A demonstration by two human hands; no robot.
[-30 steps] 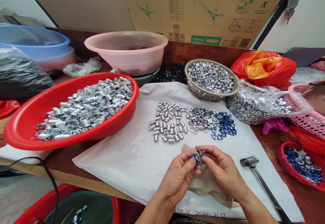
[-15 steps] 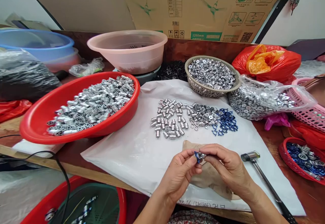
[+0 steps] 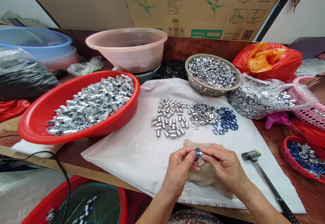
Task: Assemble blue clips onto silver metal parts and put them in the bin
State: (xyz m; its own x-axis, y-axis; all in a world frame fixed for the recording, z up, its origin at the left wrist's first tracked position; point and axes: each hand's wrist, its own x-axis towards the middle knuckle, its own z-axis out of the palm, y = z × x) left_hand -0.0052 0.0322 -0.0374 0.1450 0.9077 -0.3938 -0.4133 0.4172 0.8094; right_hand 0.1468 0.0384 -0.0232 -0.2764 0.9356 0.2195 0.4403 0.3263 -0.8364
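Both my hands meet above a crumpled beige cloth (image 3: 206, 176). My left hand (image 3: 179, 168) and my right hand (image 3: 222, 166) pinch a small silver cylinder fitted with a blue ring (image 3: 198, 154) between their fingertips. Beyond my hands, on a white plastic sheet (image 3: 119, 156), lie loose silver cylinders (image 3: 167, 119), small silver wheels (image 3: 203, 114) and blue clips (image 3: 227, 119). A small hammer with a metal head (image 3: 251, 155) lies to the right of my right hand.
A red basin of silver cylinders (image 3: 134, 95) stands to the left. A woven basket of silver parts (image 3: 200, 90) and a bulging plastic bag of parts (image 3: 254, 104) sit behind the sheet. A red basket (image 3: 285, 158) holds blue-and-silver parts at the right.
The small part has turned in my fingers, and its blue ring now stands upright on the left side. My hands remain over the cloth, and the view has shifted slightly.
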